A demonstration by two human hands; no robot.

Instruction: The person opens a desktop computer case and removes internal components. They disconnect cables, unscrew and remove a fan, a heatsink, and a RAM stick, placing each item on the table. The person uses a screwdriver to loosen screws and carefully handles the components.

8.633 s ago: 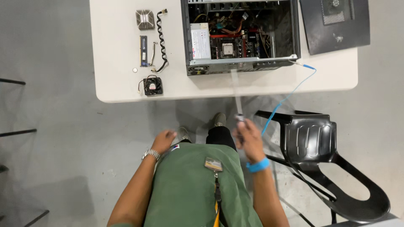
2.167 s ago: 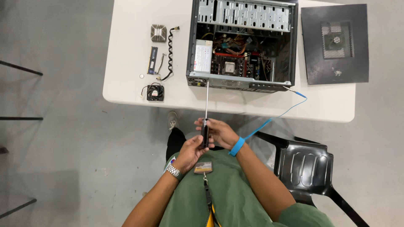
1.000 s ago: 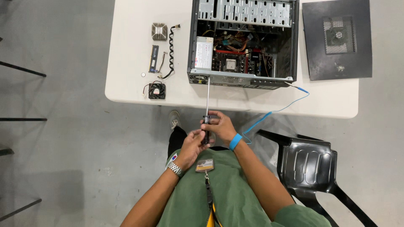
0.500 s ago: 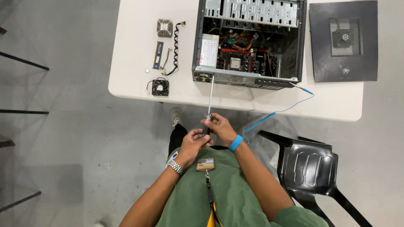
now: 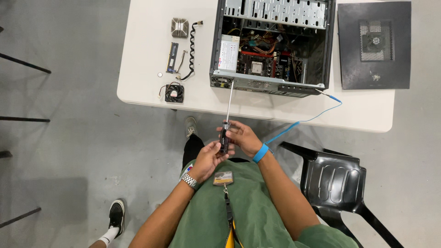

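Both hands hold a long screwdriver (image 5: 227,110) upright in front of my chest. My left hand (image 5: 210,158) grips the lower end of its black handle. My right hand (image 5: 242,137), with a blue wrist strap (image 5: 260,153), holds the handle's upper part. The metal shaft points toward the open computer case (image 5: 271,43) on the white table (image 5: 147,87); its tip lies over the case's near edge. A blue cord (image 5: 303,120) runs from the strap to the case.
On the table left of the case lie a small black fan (image 5: 174,92), a memory stick (image 5: 172,57), a heatsink (image 5: 179,27) and a coiled cable (image 5: 192,53). The black side panel (image 5: 374,46) rests at the right. A black chair (image 5: 337,183) stands at my right. Another person's shoe (image 5: 115,216) shows at lower left.
Over the earlier frames both hands came together on the screwdriver handle. In the last second the view shifted slightly; the grip on the screwdriver stays the same.
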